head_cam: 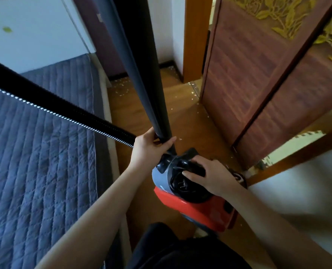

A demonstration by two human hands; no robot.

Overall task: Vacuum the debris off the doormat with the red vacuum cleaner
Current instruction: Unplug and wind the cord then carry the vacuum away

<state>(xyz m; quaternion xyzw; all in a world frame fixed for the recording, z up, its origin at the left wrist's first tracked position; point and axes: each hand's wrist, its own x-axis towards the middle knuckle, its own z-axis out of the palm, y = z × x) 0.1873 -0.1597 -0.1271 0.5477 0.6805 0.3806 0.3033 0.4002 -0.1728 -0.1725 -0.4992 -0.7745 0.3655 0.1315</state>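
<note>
**Both hands on the vacuum; doormat out of sight**

The red vacuum cleaner (192,206) sits on the wooden floor (190,121) beside the quilted bed (38,144). The right hand (209,175) grasps its black top handle, hiding it. The left hand (151,146) clasps the dark tube (141,74), cut off above. The ribbed hose (54,105) crosses the bed. Pale debris (122,90) dots the floor by the carved door (268,74).

the brown wooden plank floor (136,113) runs from the lower middle up toward twelve o'clock, narrow between a bed and a door. small pale scraps of debris (120,89) lie scattered on it at about eleven o'clock, with a few more toward one o'clock. the red plastic vacuum cleaner body (196,208) is low over the floor at about five o'clock; whether it touches the boards cannot be told. at nine o'clock the bed carries a blue-grey quilted cover (40,144) spread flat.
</note>
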